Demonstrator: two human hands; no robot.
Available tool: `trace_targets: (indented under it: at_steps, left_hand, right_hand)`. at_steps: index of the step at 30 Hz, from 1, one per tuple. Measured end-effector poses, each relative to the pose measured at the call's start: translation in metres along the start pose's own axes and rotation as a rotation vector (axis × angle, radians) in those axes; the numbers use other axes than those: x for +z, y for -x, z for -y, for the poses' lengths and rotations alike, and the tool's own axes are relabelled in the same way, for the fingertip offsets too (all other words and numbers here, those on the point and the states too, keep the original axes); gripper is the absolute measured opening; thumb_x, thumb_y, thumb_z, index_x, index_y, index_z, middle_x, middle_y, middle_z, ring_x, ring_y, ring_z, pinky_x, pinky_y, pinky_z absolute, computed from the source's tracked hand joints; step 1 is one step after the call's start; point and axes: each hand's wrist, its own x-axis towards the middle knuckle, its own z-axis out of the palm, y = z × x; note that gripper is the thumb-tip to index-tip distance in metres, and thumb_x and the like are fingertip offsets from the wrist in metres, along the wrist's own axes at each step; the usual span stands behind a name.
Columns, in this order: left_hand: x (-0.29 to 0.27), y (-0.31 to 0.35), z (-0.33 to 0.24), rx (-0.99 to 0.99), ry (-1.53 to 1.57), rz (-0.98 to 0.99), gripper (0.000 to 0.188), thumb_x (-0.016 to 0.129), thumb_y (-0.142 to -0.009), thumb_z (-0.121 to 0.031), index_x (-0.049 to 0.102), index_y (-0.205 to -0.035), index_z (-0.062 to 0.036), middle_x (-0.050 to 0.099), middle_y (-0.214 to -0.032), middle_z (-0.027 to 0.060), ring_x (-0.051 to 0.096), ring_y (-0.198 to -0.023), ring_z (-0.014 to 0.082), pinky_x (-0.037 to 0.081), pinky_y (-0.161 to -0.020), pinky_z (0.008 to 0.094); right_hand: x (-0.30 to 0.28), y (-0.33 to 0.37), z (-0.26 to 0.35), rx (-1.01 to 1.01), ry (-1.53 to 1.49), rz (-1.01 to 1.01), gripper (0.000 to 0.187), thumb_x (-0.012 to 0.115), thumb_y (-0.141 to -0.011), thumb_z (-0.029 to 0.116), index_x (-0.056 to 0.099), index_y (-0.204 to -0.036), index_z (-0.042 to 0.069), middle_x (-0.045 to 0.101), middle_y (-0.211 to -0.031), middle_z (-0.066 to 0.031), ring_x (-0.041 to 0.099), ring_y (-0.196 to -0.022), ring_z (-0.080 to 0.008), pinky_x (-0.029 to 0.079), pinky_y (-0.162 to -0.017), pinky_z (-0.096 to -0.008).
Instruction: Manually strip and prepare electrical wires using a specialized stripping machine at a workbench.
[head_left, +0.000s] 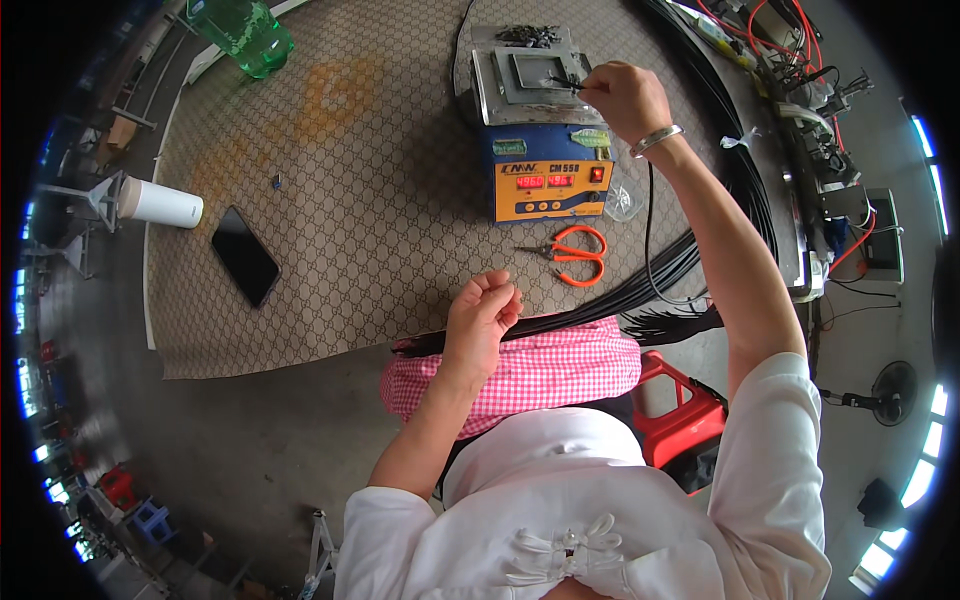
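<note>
- I see the right hand (625, 100) with thumb and fingers pinched together on a thin dark piece (568, 83); I can't tell whether it is a wire end or a tool.
- That piece is just over the square-framed metal top (505, 98) of a blue and yellow box (550, 192), with its outer end near the inner frame.
- The left hand (483, 318) is nearer the body, fingers curled and thumb drawn in to them; from here I can't tell whether anything sits between the fingertips.
- A silver bangle (657, 140) circles the right wrist.
- Dark scraps (528, 37) lie at the far side of the metal top, and red displays are lit on the box's front.
- Between the box and the left hand I have orange-handled snips (580, 257) lying on the patterned table cover (350, 230).
- A black cable bundle (625, 298) curves along the table's right side and near edge, beside a pink checked cloth (570, 365) on the lap.
- Well off to the left I make out a dark phone (245, 256), a white cup (162, 203) and, farther back, a green bottle (240, 38).
- A red stool (680, 408) shows beneath the person, to the right.
</note>
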Motion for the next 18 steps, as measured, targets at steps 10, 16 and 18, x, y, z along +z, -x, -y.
trace_targets:
  at_steps: [10, 16, 18]
  left_hand:
    - [-0.001, -0.0012, 0.0008, -0.013, 0.013, 0.01, 0.011, 0.052, -0.084, -0.006, 0.052, -0.095, -0.0072, 0.056, -0.076, 0.0023, 0.051, -0.067, 0.0093, 0.042, -0.063, 0.0206]
    - [-0.0013, -0.0002, 0.0002, -0.015, 0.012, 0.003, 0.011, 0.052, -0.084, -0.006, 0.052, -0.095, -0.0071, 0.056, -0.077, 0.0025, 0.051, -0.067, 0.0094, 0.042, -0.063, 0.0208]
    - [-0.0019, -0.0009, 0.0007, -0.013, 0.012, 0.007, 0.011, 0.052, -0.083, -0.006, 0.052, -0.095, -0.007, 0.056, -0.077, 0.0026, 0.051, -0.067, 0.0094, 0.042, -0.063, 0.0208]
  right_hand:
    - [0.0043, -0.0058, -0.0019, -0.031, 0.024, -0.022, 0.013, 0.057, -0.068, 0.017, 0.066, -0.072, 0.01, 0.062, -0.07, -0.0119, 0.06, -0.067, -0.0292, 0.048, -0.063, -0.0367]
    - [0.0044, -0.0062, -0.0006, -0.017, 0.014, -0.014, 0.012, 0.058, -0.067, 0.018, 0.066, -0.072, 0.009, 0.062, -0.069, -0.0118, 0.06, -0.067, -0.0292, 0.048, -0.063, -0.0366]
    - [0.0028, -0.0068, -0.0002, -0.007, 0.001, -0.012, 0.012, 0.058, -0.067, 0.018, 0.066, -0.071, 0.009, 0.062, -0.069, -0.0118, 0.06, -0.067, -0.0291, 0.048, -0.063, -0.0364]
